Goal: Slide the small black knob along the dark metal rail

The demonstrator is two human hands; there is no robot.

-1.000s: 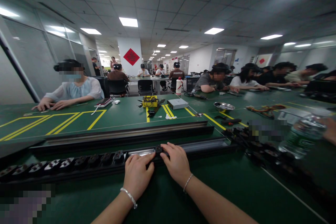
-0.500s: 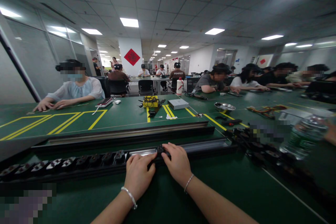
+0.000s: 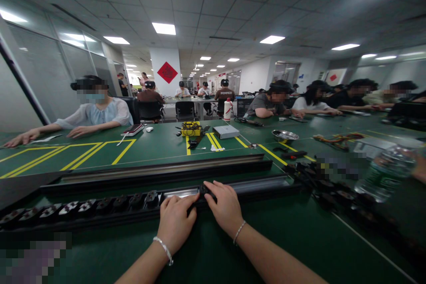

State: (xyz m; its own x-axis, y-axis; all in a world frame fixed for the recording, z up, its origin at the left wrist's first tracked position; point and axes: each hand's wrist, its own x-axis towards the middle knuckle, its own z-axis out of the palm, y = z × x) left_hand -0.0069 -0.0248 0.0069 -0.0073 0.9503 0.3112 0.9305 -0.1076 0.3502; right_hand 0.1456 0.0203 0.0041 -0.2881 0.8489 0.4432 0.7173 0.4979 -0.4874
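A black block [image 3: 202, 190] sat between the left hand's [image 3: 178, 219] and right hand's [image 3: 226, 207] slightly parted fingers, grip unclear, within the rail's [image 3: 261, 187] edges.

Both hands [image 3: 176, 218] (braceleted) at black piece [image 3: 203, 189]

I record a green table [image 3: 319, 242] bearing yellow lines [image 3: 123, 152]; directly on it I note two long black channels [image 3: 259, 187], a grey box [image 3: 226, 132], a metal bowl [image 3: 285, 135] and a red-capped white flask [image 3: 228, 111].
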